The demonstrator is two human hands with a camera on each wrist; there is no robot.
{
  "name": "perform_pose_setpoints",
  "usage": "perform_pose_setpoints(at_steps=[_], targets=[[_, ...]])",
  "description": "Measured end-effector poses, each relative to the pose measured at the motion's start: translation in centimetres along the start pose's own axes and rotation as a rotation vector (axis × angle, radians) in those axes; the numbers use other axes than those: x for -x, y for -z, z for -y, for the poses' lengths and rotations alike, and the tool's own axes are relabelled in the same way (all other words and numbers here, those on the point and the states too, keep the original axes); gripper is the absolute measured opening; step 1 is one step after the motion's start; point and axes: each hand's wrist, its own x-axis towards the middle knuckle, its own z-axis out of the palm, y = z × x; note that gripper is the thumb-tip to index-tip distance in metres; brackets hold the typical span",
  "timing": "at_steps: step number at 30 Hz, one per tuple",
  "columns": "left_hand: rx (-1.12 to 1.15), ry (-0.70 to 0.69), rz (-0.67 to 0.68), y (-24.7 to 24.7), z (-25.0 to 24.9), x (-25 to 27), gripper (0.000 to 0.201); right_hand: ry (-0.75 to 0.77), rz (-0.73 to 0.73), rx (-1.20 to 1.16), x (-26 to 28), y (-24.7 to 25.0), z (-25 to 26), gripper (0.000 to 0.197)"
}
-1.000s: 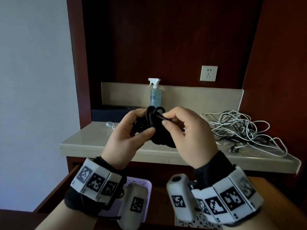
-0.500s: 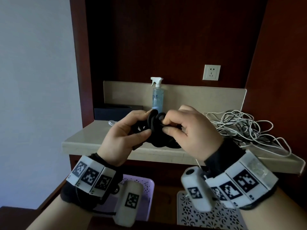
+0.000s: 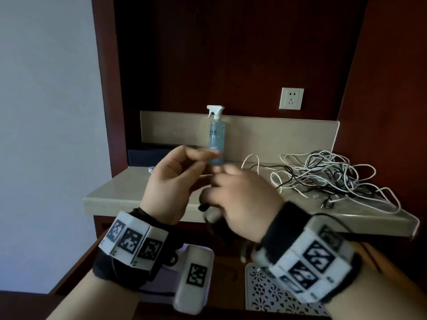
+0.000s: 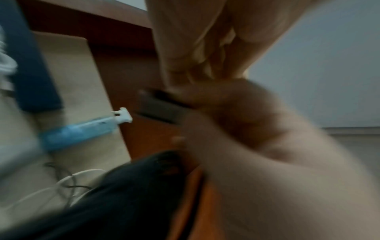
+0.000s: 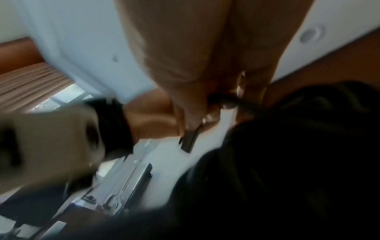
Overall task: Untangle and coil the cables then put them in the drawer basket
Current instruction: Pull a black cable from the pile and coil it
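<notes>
Presently, item one: black cable coil (image 3: 215,224), held low under the right hand (image 3: 242,202), fingers curled round it; only a dark, motion-blurred bundle is seen, its long axis not readable. Directly below and toward the viewer, the open drawer is judged the next destination: a white pierced basket (image 3: 265,294) under the right wrist, a lilac basket (image 3: 161,271) under the left. The right hand is the nearer. Left hand (image 3: 171,179): raised, thumb and forefinger pinched; whether anything is held cannot be told. Item two: tangled white and black cables (image 3: 330,176), heaped on the counter (image 3: 120,195), well apart.
</notes>
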Motion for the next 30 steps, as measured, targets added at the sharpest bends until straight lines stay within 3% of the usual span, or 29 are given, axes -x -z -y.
perform_pose_setpoints(at_steps=[4, 7, 9, 11, 13, 16, 20, 25, 30], targets=[[-0.148, 0.030, 0.029, -1.2, -0.8, -1.6, 0.036, -0.321, -0.034, -0.173, 0.1, -2.9, -0.4, 0.014], [-0.274, 0.244, -0.004, 1.0, 0.0, -4.0, 0.028, -0.460, 0.253, -0.229, 0.9, -5.4, -1.5, 0.018], [-0.399, 0.438, 0.037, 3.4, 1.2, -3.9, 0.023, -0.590, 0.369, -0.266, 2.2, -6.1, -2.5, 0.020], [-0.520, 0.597, 0.120, 5.6, 2.5, -3.1, 0.022, -0.657, 0.422, -0.260, 3.2, -6.3, -3.6, 0.020], [-0.747, 0.691, 0.288, 6.6, 4.3, -2.4, 0.017, -0.681, 0.503, -0.259, 3.7, -6.1, -4.8, 0.019], [-1.040, 0.716, 0.586, 5.9, 6.4, -2.1, 0.010, -0.726, 0.548, -0.346, 4.6, -6.0, -6.2, 0.015], [-1.294, 0.706, 0.931, 3.4, 9.0, -1.9, 0.027, -0.729, 0.743, -0.437, 6.8, -5.4, -7.4, 0.007], [-1.427, 0.641, 1.106, -0.2, 13.0, -1.7, 0.039, -0.611, 1.132, -0.296, 10.0, -7.3, -8.2, 0.009], [-1.561, 0.612, 1.203, -3.5, 17.6, -1.6, 0.049, -0.544, 1.253, -0.233, 12.2, -9.4, -9.7, 0.020]])
